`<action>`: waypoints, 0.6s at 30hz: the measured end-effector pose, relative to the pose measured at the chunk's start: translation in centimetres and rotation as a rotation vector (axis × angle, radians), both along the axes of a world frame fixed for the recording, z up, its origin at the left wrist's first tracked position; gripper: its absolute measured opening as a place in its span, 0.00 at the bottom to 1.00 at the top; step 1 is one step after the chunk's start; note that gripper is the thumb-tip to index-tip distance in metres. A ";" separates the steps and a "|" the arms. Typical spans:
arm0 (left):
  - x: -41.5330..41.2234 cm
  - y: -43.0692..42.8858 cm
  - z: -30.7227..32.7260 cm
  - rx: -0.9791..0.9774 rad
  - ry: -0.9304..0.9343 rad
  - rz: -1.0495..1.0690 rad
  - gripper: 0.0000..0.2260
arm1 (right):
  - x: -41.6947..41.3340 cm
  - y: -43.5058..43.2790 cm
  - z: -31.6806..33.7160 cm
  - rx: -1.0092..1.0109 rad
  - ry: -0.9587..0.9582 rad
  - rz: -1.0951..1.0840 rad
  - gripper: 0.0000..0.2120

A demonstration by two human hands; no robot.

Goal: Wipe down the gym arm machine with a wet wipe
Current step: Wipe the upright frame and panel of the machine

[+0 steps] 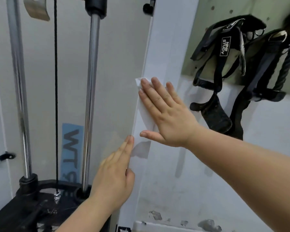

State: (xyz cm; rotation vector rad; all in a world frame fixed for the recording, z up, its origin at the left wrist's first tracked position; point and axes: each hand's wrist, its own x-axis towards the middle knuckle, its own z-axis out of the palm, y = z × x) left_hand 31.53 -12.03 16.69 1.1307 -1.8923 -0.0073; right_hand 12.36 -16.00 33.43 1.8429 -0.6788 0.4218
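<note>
Wet wipe (144, 114) is largely hidden under the right hand (167, 114), whose grip is spread flat and presses it to the arm machine's white upright (161, 47). Left hand (114, 180) has straight, closed fingers along the panel (120, 64) edge and holds nothing. Two guide rods (90, 97), one cable (56, 97). Weight stack (15, 213) is cut off. Number of hanging straps (224, 47) is unclear.

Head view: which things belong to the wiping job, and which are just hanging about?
Job: wet wipe; right hand pressing it flat; white machine upright; left hand on the panel.
Bystanders: strap handles; black rope; pegboard.
</note>
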 end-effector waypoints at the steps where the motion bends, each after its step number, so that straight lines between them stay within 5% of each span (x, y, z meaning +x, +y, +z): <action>1: 0.1 0.2 -1.5 0.000 0.012 0.033 0.36 | 0.0 0.0 -1.2 0.006 0.007 -0.001 0.47; 8: 1.5 2.2 -7.8 0.139 -0.178 0.157 0.28 | -1.5 0.6 -3.5 0.077 0.444 -0.009 0.44; 13: 2.8 2.1 -9.6 0.265 -0.316 0.222 0.26 | -0.4 0.2 -0.4 -0.060 0.152 -0.065 0.46; 18: 3.4 2.6 -12.8 0.280 -0.389 0.287 0.18 | 0.0 0.1 -10.5 0.055 0.084 -0.027 0.45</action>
